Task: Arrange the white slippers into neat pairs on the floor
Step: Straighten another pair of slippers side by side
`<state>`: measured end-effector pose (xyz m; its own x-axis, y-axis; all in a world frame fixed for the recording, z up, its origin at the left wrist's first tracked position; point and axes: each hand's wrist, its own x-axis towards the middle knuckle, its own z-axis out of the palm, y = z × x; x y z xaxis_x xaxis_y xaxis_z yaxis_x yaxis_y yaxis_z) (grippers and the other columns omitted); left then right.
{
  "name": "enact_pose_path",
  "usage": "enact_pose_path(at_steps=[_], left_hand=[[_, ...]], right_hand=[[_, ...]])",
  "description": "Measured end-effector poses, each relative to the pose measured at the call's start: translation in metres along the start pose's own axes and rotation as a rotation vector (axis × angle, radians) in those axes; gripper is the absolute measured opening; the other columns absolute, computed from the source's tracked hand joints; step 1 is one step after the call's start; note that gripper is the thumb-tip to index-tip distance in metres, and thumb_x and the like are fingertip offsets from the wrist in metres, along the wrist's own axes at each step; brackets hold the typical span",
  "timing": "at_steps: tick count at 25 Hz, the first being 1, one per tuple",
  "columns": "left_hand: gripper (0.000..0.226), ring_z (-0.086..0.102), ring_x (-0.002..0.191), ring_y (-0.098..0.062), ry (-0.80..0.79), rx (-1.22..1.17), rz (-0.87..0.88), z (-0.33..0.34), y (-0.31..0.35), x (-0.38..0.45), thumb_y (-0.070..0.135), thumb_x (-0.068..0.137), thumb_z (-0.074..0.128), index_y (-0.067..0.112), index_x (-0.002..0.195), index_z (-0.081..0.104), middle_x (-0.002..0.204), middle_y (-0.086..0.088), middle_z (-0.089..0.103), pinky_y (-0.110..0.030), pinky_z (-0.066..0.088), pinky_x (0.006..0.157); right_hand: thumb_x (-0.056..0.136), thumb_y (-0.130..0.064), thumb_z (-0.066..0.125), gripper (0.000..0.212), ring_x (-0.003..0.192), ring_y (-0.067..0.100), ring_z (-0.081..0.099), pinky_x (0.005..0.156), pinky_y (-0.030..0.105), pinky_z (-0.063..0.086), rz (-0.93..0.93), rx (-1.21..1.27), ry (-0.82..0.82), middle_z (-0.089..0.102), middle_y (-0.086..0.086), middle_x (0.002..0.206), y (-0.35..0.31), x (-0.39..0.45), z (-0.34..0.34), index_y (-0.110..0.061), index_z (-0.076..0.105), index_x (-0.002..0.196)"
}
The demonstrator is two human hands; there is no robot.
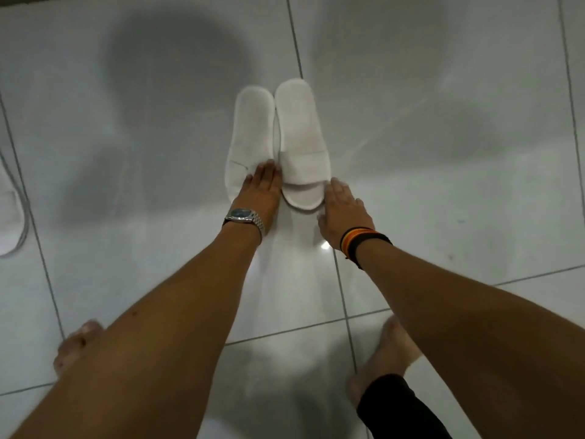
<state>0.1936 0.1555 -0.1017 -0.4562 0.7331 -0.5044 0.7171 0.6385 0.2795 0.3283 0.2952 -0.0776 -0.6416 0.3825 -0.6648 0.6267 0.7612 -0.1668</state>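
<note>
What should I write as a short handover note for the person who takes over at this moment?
Left hand: flat and open, resting on the toe end of the left slipper.
Right hand: open, fingers beside the toe end of the right slipper, holding nothing.
Both slippers lie side by side on the tiled floor, toe ends toward the person, the right one reaching slightly farther.
Done: this pair is nearly set.
Left: even the ends; then handle the other slipper at the left edge.
</note>
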Motion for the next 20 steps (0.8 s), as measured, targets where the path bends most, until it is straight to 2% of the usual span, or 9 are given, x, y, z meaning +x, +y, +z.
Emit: enact_pose_path(at_steps=[2,5,8,10,12,16,20], left_hand=[[0.081,0.001,0.152,-0.034,0.016,0.021,-0.023,0.012,0.028,0.007,-0.010,0.092,0.045,0.003,0.156,-0.002,0.165,-0.018,-0.002,-0.046,0.012,0.124],[0.083,-0.001,0.152,-0.031,0.043,0.034,-0.057,0.018,0.064,0.020,-0.005,0.092,0.050,0.005,0.156,-0.002,0.165,-0.016,-0.003,-0.047,0.010,0.124],[0.088,-0.008,0.152,-0.031,0.076,0.064,-0.123,0.007,0.068,0.031,0.017,0.095,0.056,0.006,0.156,-0.006,0.165,-0.013,-0.010,-0.051,0.001,0.122],[0.087,-0.010,0.152,-0.031,-0.002,0.054,-0.151,0.004,0.055,0.033,0.023,0.098,0.054,0.006,0.156,-0.008,0.164,-0.014,-0.013,-0.048,0.002,0.123],[0.088,-0.009,0.152,-0.031,-0.082,0.067,-0.151,0.001,0.042,0.032,0.014,0.097,0.057,0.006,0.156,-0.007,0.164,-0.015,-0.014,-0.043,0.009,0.124],[0.087,-0.005,0.152,-0.033,-0.005,0.048,-0.123,-0.002,0.071,0.060,-0.010,0.091,0.050,0.005,0.156,-0.005,0.164,-0.015,-0.013,-0.042,0.016,0.124],[0.087,-0.005,0.152,-0.032,0.020,0.025,-0.128,-0.006,0.116,0.091,-0.003,0.092,0.053,0.005,0.157,-0.004,0.165,-0.013,-0.012,-0.042,0.013,0.124]], right_hand=[[0.099,-0.028,0.041,0.068,0.153,0.028,0.010,0.120,0.050,0.026,0.031,0.001,0.046,0.010,0.010,0.167,0.024,0.000,0.005,-0.008,0.012,0.157],[0.098,-0.025,0.046,0.073,0.154,0.031,0.009,0.121,0.050,0.023,-0.095,-0.036,0.166,0.004,0.011,0.167,0.043,0.008,-0.006,-0.012,0.008,0.158],[0.099,-0.028,0.045,0.069,0.154,0.030,0.008,0.121,0.052,0.024,-0.181,-0.023,0.093,0.003,0.009,0.168,0.051,0.024,-0.017,-0.016,0.011,0.158],[0.100,-0.029,0.044,0.066,0.154,0.029,0.008,0.120,0.053,0.026,-0.153,-0.020,0.056,0.003,0.008,0.168,0.062,0.028,-0.019,-0.017,0.015,0.158],[0.099,-0.028,0.045,0.065,0.154,0.029,0.009,0.119,0.054,0.026,-0.143,-0.013,0.067,0.004,0.007,0.168,0.075,0.030,-0.024,-0.017,0.018,0.157],[0.097,-0.021,0.047,0.058,0.153,0.029,0.014,0.119,0.053,0.026,-0.182,0.012,0.095,0.013,0.007,0.167,0.101,0.043,-0.042,-0.017,0.030,0.152],[0.097,-0.019,0.047,0.053,0.153,0.030,0.016,0.121,0.049,0.026,-0.114,0.056,0.126,0.018,0.009,0.165,0.122,0.055,-0.061,-0.012,0.036,0.149]])
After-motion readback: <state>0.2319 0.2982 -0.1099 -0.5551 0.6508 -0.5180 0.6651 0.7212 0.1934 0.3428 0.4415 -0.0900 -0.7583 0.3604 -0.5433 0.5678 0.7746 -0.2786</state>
